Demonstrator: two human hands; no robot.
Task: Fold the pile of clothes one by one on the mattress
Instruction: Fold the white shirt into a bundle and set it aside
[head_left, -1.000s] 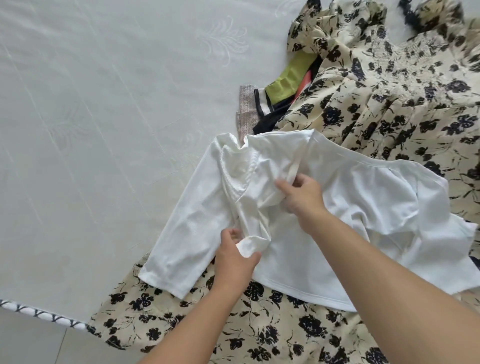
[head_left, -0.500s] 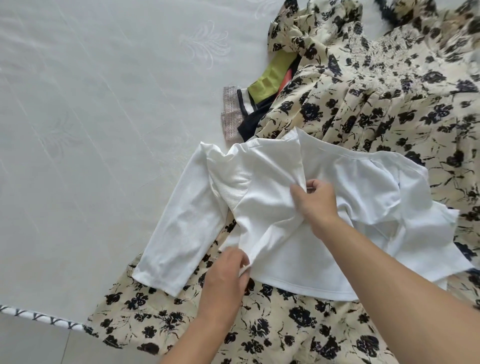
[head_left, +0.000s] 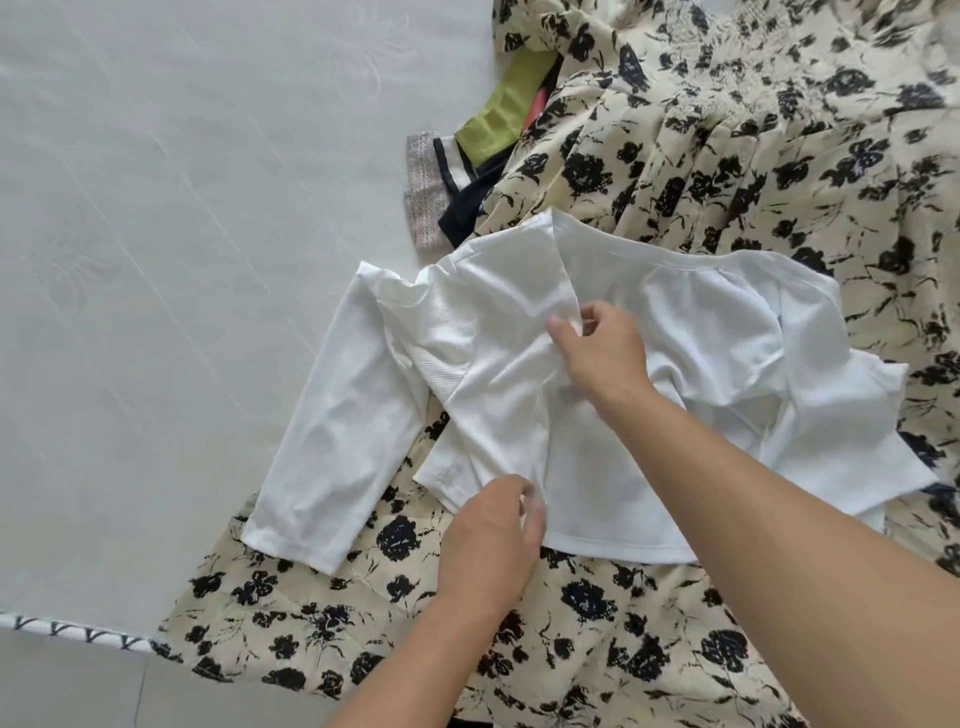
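Observation:
A white long-sleeved top (head_left: 701, 322) lies spread on a cream dress with black flowers (head_left: 753, 156), which covers the right side of the white mattress (head_left: 182, 234). My right hand (head_left: 597, 353) pinches a fold of the top's front panel near its middle. At the lower hem my left hand (head_left: 488, 545) pinches the edge of that same panel. One sleeve (head_left: 332, 457) stretches down to the left, its cuff near the dress's lower part. The other sleeve is bunched at the right.
More clothes stick out from under the dress at the top: a lime green piece (head_left: 504, 109), a dark one with a white stripe (head_left: 467, 197) and a speckled pink-grey one (head_left: 423, 192). The mattress's patterned edge (head_left: 67, 631) runs along the lower left, with floor below.
The crumpled front panel has been drawn out flatter. My left hand moved down to the hem and my right hand shifted right along the fold. The view moved slightly closer.

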